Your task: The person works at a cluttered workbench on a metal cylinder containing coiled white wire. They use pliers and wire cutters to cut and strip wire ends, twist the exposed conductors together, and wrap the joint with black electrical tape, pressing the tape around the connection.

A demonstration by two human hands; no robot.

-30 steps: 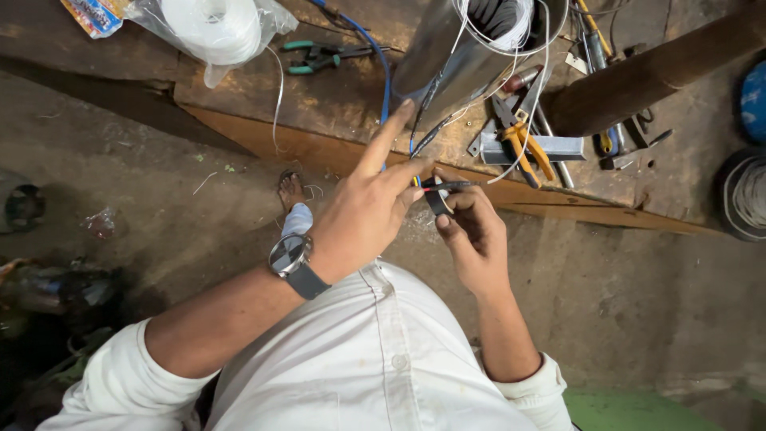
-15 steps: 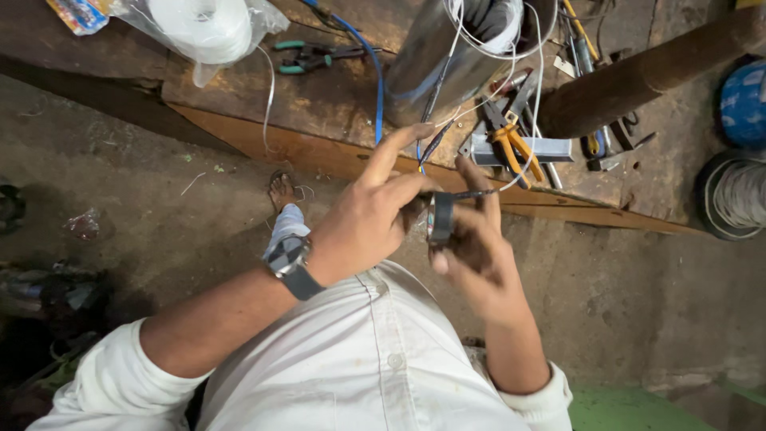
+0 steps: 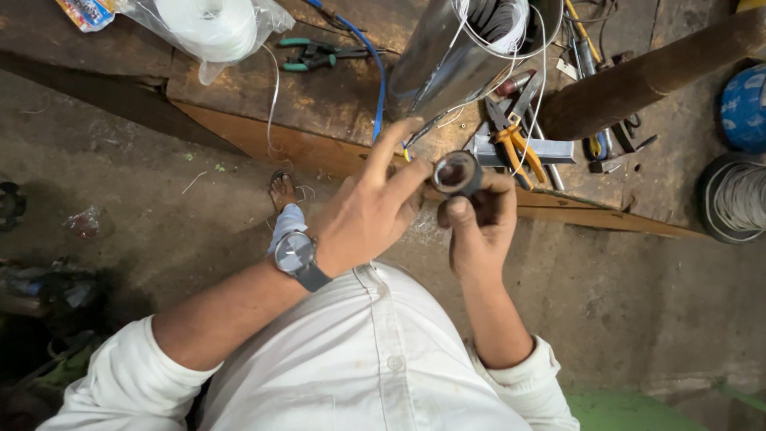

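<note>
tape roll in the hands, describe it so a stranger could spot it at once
Start at the wooden workbench and drop to its front edge, where two hands meet. The tape roll sits in the right hand, a small dark ring, unlike the big white spool behind it.

Small repair workshop, prob. electrical. Worn wooden bench w/ pliers, green-handled cutters, metal cylinder strung w/ wire. Wire coil on bare concrete floor.

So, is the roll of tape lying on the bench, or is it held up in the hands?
Held up. The right hand grips the tape roll above the floor, and the left hand fingers touch its edge.
</note>
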